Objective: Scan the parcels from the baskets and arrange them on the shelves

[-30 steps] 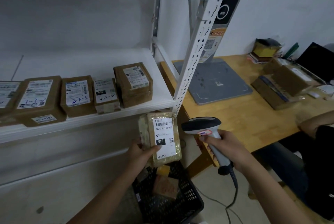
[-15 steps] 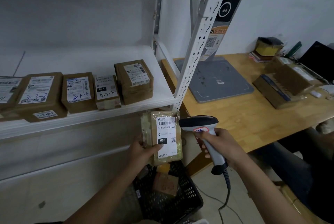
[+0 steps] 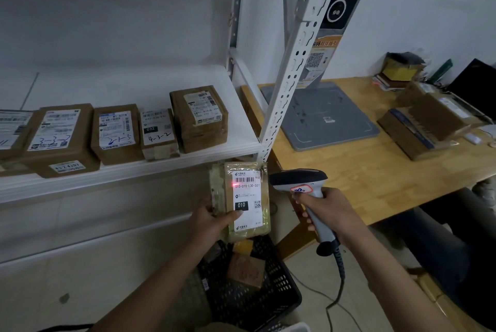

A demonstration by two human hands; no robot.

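Left hand (image 3: 210, 220): 6 o'clock in view; grip pinches padded parcel (image 3: 248, 197) upright, thumb on label.
Right hand (image 3: 327, 211): grip curled round barcode scanner (image 3: 298, 179), its head at parcel's 3 o'clock, just beside.
Parcel: just below shelf (image 3: 134, 170) front edge, above basket (image 3: 241, 305).
Room: bare shelf board behind cardboard boxes (image 3: 198, 117).

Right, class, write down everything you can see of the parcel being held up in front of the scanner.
The parcel is a flat, yellowish pouch, seemingly padded plastic, held upright above the black basket. A white label covers its front: barcode, the code 010-010-L30-551, a black box reading 010, a small QR code. A red light spot glows by the barcode's lower left corner. The left hand grips its lower left edge, thumb on the label.
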